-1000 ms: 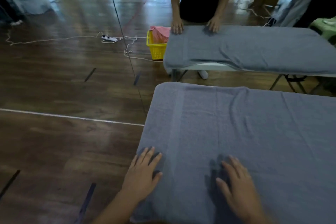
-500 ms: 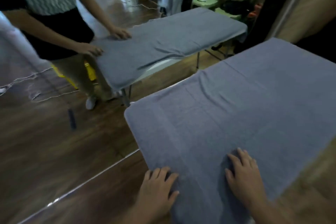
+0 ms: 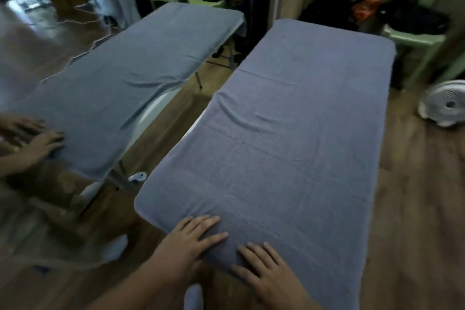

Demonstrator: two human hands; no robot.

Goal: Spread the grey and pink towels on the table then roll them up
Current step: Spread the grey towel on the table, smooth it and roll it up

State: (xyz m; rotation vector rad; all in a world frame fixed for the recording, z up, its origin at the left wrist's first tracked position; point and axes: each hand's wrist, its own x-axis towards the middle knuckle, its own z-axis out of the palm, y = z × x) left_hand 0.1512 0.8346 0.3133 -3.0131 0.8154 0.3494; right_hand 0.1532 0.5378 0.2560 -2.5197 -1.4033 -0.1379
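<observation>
Here I have both hands flat at the near end of the grey towel [image 3: 297, 138], which lies spread the full length of the table and hangs over its edges so that almost none of the tabletop shows. My left hand [image 3: 193, 236] rests by the near left corner, fingers spread and open, palm down on the cloth; my right hand [image 3: 266, 272] lies just beside it, likewise open and gripping nothing. I judge they sit there because the roll has to start from this short edge, and pressing down keeps the towel from sliding. The towel looks soft and fairly thick, mostly smooth, with a few shallow creases across the middle and a small ripple at its left side. I see no pink towel in this view. To the left a mirror [image 3: 105, 78] seems to repeat the scene. A green chair [image 3: 427, 33] and a white fan [image 3: 445, 103] stand to the right.
</observation>
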